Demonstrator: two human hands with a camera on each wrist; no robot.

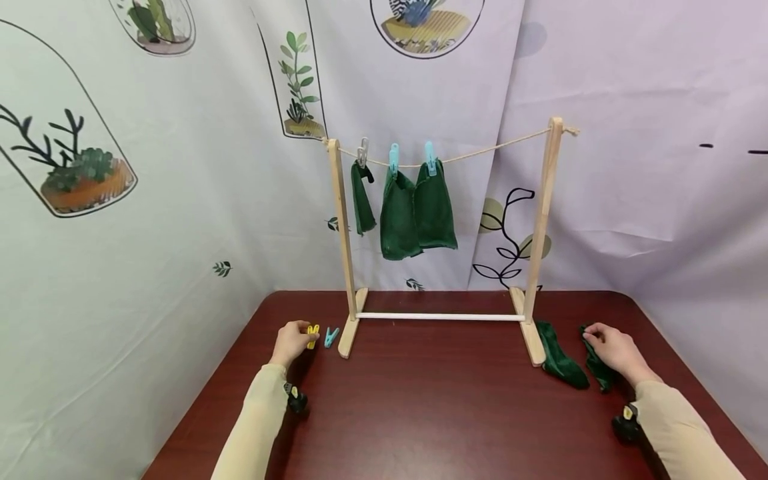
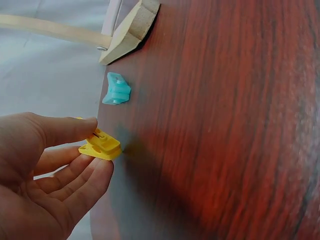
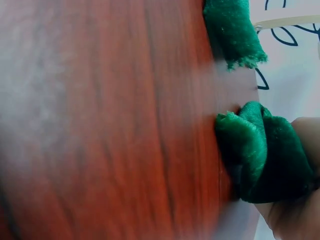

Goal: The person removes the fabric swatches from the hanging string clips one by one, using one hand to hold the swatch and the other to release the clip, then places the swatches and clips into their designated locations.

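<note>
My left hand [image 1: 292, 343] pinches a yellow clothespin [image 2: 102, 146] between thumb and fingers, close over the table's left side. Just beyond it lies a light-blue clothespin [image 2: 117, 89]. At the right, my right hand [image 1: 618, 352] grips a green velvet sock [image 3: 245, 145] near its upper end; the fabric bunches up and hides part of the fingers. A second green sock [image 1: 561, 360] lies to the left of that hand, beside the rack's right foot.
A wooden rack [image 1: 543, 220] with a rope line stands at the back. From the line hang a narrow green cloth piece [image 1: 363, 203] under a grey clothespin [image 1: 363, 152] and a wider green garment [image 1: 417, 217] under two blue clothespins [image 1: 394, 159]. A printed curtain rises behind the table [image 1: 420, 400].
</note>
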